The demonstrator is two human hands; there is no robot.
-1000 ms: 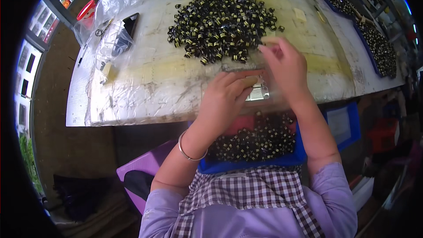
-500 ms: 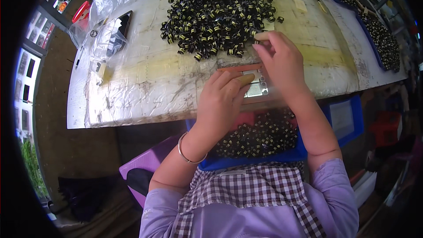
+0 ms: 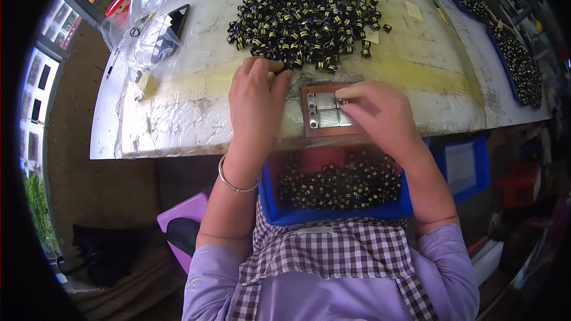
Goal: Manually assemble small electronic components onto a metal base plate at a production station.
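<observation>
My left hand [image 3: 257,100] is lying palm-down on the bench [image 3: 178,113], fingers loosely curled, with the tips right at the near edge of the big pile of small black-and-yellow parts [image 3: 306,15]. Can't tell if it's actually got hold of one, since the fingertips hide whatever's under them.

My right hand [image 3: 380,113] is just to the right of that, over the right side of the little brown fixture plate [image 3: 324,110] that sits on the bench just below the pile. Thumb and forefinger are pinched together on something small and dark at the plate's top right corner, probably one of the parts, but it's too tiny to be sure. The hand covers the right edge of the plate.

Below the plate, off the bench edge, there's a blue bin [image 3: 333,211] full of the same parts. Its near wall is partly hidden by my checked apron.
</observation>
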